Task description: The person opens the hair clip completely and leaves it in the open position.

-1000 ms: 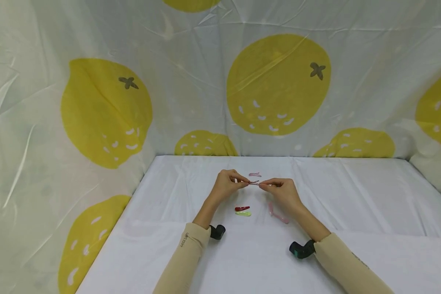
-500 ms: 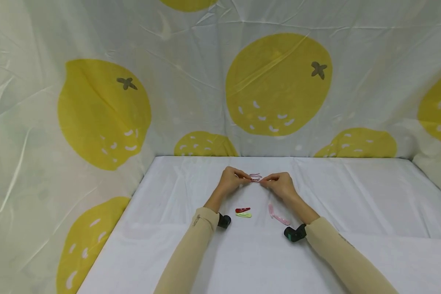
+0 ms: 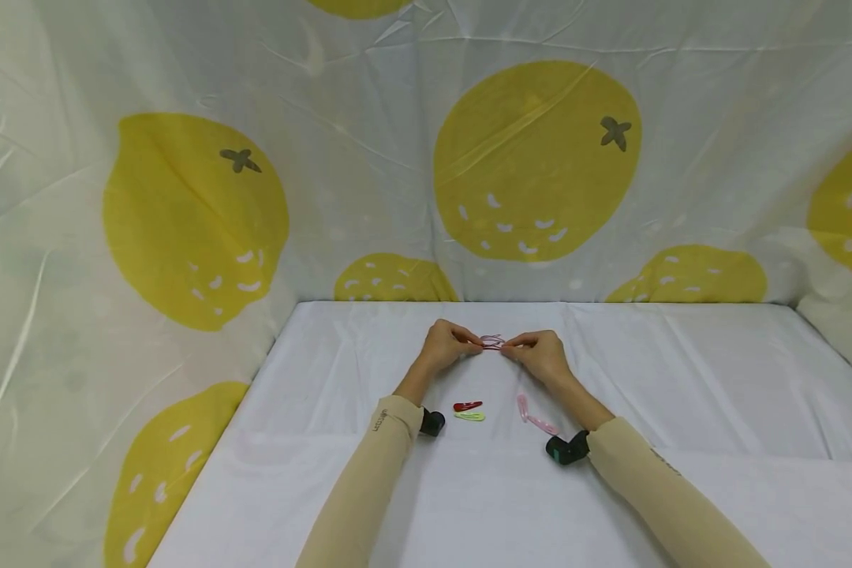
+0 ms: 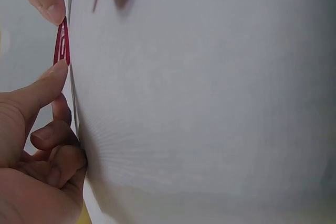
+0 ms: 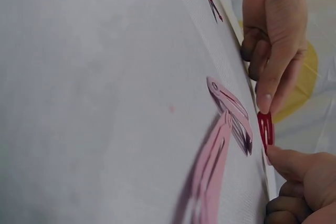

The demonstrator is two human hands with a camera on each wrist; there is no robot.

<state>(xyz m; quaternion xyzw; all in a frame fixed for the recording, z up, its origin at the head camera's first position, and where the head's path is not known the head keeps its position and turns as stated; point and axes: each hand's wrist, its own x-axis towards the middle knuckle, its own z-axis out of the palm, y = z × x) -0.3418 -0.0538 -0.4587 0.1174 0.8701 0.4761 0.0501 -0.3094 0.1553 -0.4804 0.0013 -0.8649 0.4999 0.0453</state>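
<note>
Pinching glossy red elongated snap hair clip [image 4: 62,43] between left hand [image 3: 446,345] and right hand [image 3: 539,353], in narrow grip at both ends, raised over white cloth-covered surface [image 3: 681,379]; probably at flexing step, unclear whether to snap or unsnap, next calling for steady fingertip pressure.

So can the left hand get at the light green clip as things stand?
Probably not straight away: the left hand is pinching a red clip. Otherwise the way looks free; the light green clip lies on the white cloth, seemingly uncovered, beside another red clip.
</note>
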